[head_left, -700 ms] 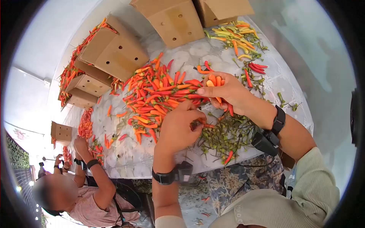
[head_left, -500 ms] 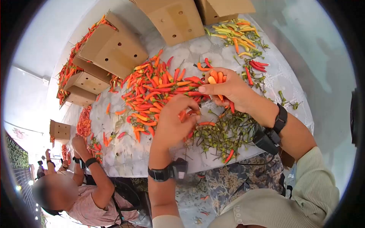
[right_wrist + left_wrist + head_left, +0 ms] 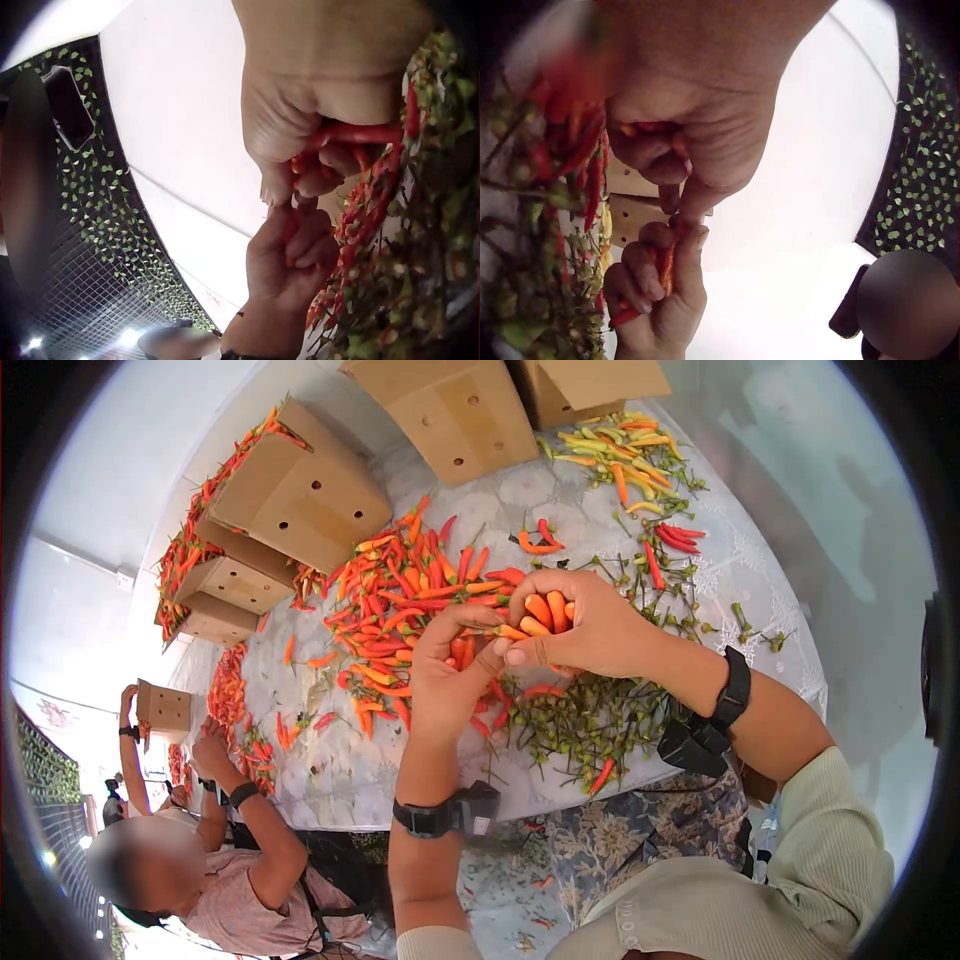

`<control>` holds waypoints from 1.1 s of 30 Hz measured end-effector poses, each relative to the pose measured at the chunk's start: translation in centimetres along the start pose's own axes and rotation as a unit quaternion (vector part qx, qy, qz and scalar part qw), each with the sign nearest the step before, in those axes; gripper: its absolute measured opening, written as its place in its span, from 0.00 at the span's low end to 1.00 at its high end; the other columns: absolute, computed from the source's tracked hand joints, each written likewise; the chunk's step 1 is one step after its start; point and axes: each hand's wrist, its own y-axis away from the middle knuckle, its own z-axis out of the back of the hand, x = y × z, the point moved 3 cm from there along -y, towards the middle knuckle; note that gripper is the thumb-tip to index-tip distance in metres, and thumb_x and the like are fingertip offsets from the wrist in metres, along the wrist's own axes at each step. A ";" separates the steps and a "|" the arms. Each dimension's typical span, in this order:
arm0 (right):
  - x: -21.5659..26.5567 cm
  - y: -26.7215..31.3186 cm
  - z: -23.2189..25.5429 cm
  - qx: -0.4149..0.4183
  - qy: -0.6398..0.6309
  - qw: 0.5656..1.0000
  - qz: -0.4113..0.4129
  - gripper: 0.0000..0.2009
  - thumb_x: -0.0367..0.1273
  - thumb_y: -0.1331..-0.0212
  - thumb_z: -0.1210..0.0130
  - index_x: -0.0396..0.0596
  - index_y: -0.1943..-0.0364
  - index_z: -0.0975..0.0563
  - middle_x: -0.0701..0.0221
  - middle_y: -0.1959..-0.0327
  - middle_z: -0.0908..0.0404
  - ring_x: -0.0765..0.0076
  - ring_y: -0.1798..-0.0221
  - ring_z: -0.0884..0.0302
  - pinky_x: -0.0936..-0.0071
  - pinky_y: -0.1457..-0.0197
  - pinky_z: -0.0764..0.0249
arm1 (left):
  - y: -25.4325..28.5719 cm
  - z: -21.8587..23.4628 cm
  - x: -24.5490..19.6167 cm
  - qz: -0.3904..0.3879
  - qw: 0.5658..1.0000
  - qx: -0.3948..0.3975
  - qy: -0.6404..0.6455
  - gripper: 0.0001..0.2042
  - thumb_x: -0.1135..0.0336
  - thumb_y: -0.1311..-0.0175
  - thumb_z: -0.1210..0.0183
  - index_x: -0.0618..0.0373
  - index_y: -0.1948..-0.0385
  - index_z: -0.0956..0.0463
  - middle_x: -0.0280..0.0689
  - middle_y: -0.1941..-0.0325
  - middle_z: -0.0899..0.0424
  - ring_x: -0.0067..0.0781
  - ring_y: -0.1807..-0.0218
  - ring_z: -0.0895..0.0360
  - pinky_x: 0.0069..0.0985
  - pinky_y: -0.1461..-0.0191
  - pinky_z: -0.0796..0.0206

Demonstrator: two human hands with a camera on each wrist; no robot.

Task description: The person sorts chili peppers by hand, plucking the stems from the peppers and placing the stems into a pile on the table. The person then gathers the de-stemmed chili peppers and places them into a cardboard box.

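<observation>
Currently destemming: right hand (image 3: pixel 590 630) clenches a bundle of orange chilies (image 3: pixel 540 612) above the stem pile (image 3: pixel 590 720), left hand (image 3: pixel 450 680) pinches one chili; next likely needs a clean stem pull.

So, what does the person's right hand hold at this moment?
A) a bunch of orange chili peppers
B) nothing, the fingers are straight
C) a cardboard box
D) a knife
A: in the head view the right hand has its fingers curled round a bunch of orange chili peppers, while the left hand meets it from below over the pile of green stems.
</observation>
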 end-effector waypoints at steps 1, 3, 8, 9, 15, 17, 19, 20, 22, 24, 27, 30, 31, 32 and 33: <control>0.4 0.0 0.1 -0.005 0.023 1.000 0.015 0.16 0.37 0.53 0.31 0.45 0.67 0.26 0.78 0.78 0.28 0.84 0.83 0.34 0.84 0.81 0.37 | 0.1 0.0 0.1 0.006 1.000 -0.001 0.015 0.11 0.77 0.43 0.39 0.62 0.59 0.27 0.33 0.59 0.22 0.13 0.69 0.29 0.11 0.73 0.41; 0.9 0.2 0.0 -0.014 0.068 0.997 0.041 0.14 0.36 0.52 0.32 0.45 0.70 0.26 0.76 0.79 0.28 0.82 0.83 0.35 0.81 0.79 0.38 | 0.4 -0.1 0.3 0.027 0.999 -0.004 0.046 0.11 0.77 0.43 0.39 0.62 0.59 0.28 0.33 0.59 0.23 0.11 0.73 0.31 0.09 0.78 0.46; 1.4 0.6 0.0 -0.001 0.065 0.998 -0.017 0.14 0.37 0.51 0.33 0.44 0.71 0.25 0.76 0.79 0.29 0.81 0.79 0.35 0.81 0.75 0.38 | 0.4 0.2 -0.4 0.073 0.993 -0.024 0.086 0.10 0.76 0.44 0.37 0.62 0.61 0.25 0.33 0.63 0.20 0.17 0.65 0.26 0.15 0.64 0.33; 1.3 0.4 0.1 0.001 0.078 0.997 -0.014 0.14 0.37 0.51 0.33 0.44 0.71 0.25 0.76 0.79 0.29 0.81 0.78 0.35 0.80 0.75 0.38 | 0.3 0.4 -0.5 0.064 0.995 -0.025 0.068 0.09 0.76 0.44 0.37 0.62 0.62 0.25 0.33 0.63 0.20 0.17 0.65 0.26 0.15 0.64 0.33; 0.7 0.2 0.3 -0.031 0.147 0.987 0.064 0.13 0.35 0.52 0.33 0.43 0.72 0.25 0.76 0.78 0.28 0.80 0.75 0.34 0.79 0.71 0.36 | 0.3 0.3 -0.4 0.030 0.999 -0.030 -0.021 0.06 0.76 0.45 0.37 0.63 0.66 0.23 0.32 0.65 0.21 0.17 0.65 0.27 0.15 0.61 0.34; 0.8 0.3 0.1 -0.023 0.136 0.990 0.036 0.13 0.35 0.53 0.32 0.43 0.72 0.25 0.76 0.78 0.28 0.80 0.74 0.34 0.78 0.70 0.36 | 0.2 0.5 -0.3 0.013 0.999 -0.017 -0.050 0.06 0.76 0.44 0.37 0.62 0.66 0.24 0.32 0.65 0.22 0.17 0.66 0.29 0.15 0.62 0.37; 0.8 0.3 0.0 -0.012 0.135 0.990 0.035 0.13 0.35 0.53 0.33 0.43 0.71 0.24 0.76 0.78 0.27 0.81 0.74 0.34 0.79 0.69 0.35 | 0.2 0.7 -0.3 0.052 0.998 -0.003 -0.045 0.06 0.76 0.44 0.37 0.63 0.67 0.23 0.31 0.67 0.22 0.17 0.65 0.27 0.16 0.61 0.34; 0.3 0.2 0.0 -0.006 0.139 0.989 0.049 0.13 0.35 0.53 0.33 0.43 0.71 0.24 0.76 0.78 0.27 0.81 0.74 0.34 0.79 0.69 0.35 | 0.2 0.9 -0.3 0.072 0.996 0.004 -0.043 0.05 0.76 0.44 0.37 0.63 0.67 0.23 0.31 0.68 0.23 0.17 0.65 0.27 0.17 0.61 0.33; 0.1 0.1 0.0 0.014 0.133 0.989 0.071 0.12 0.34 0.52 0.33 0.43 0.71 0.23 0.76 0.77 0.26 0.82 0.73 0.34 0.79 0.69 0.35 | 0.1 0.8 -0.3 0.048 0.998 0.032 -0.029 0.05 0.76 0.44 0.37 0.63 0.69 0.24 0.30 0.69 0.24 0.17 0.66 0.27 0.17 0.62 0.33; 0.2 0.1 -0.1 0.042 0.112 0.989 0.091 0.11 0.33 0.52 0.34 0.43 0.71 0.23 0.76 0.77 0.25 0.83 0.73 0.34 0.80 0.69 0.35 | 0.1 0.7 -0.2 0.034 0.998 0.055 -0.005 0.04 0.74 0.43 0.38 0.63 0.70 0.24 0.30 0.69 0.25 0.16 0.68 0.28 0.16 0.64 0.35; 0.0 0.1 -0.1 0.079 0.090 0.989 0.091 0.09 0.32 0.51 0.34 0.43 0.71 0.23 0.77 0.77 0.25 0.84 0.73 0.33 0.80 0.68 0.34 | 0.2 0.8 -0.2 0.040 0.995 0.079 0.040 0.05 0.72 0.43 0.37 0.62 0.71 0.24 0.29 0.70 0.26 0.15 0.70 0.31 0.15 0.68 0.39; -0.2 0.1 -0.2 0.118 0.005 0.991 0.064 0.09 0.31 0.49 0.34 0.43 0.70 0.22 0.79 0.75 0.25 0.86 0.73 0.32 0.85 0.70 0.34 | 0.4 1.0 0.1 0.080 0.988 0.093 0.090 0.07 0.70 0.44 0.36 0.61 0.72 0.25 0.29 0.70 0.27 0.15 0.72 0.35 0.14 0.71 0.44; -0.1 0.0 -0.3 0.125 -0.010 0.991 0.046 0.09 0.31 0.49 0.34 0.43 0.70 0.23 0.79 0.75 0.25 0.86 0.73 0.31 0.85 0.70 0.34 | 0.4 0.9 0.1 0.092 0.984 0.093 0.117 0.07 0.69 0.44 0.36 0.60 0.72 0.25 0.29 0.70 0.27 0.15 0.73 0.35 0.14 0.71 0.45; 0.0 0.1 -0.3 0.131 -0.025 0.991 0.027 0.09 0.31 0.49 0.34 0.43 0.70 0.23 0.79 0.75 0.25 0.86 0.73 0.31 0.85 0.71 0.34 | 0.4 0.8 0.2 0.106 0.979 0.093 0.145 0.08 0.68 0.44 0.35 0.60 0.73 0.25 0.28 0.71 0.27 0.15 0.74 0.36 0.14 0.72 0.46; 0.0 0.2 -0.4 0.137 -0.041 0.990 0.007 0.08 0.30 0.49 0.34 0.43 0.71 0.23 0.79 0.75 0.25 0.86 0.73 0.31 0.85 0.71 0.33 | 0.4 0.8 0.1 0.106 0.979 0.092 0.150 0.08 0.68 0.45 0.35 0.60 0.73 0.25 0.29 0.70 0.27 0.15 0.73 0.36 0.14 0.72 0.46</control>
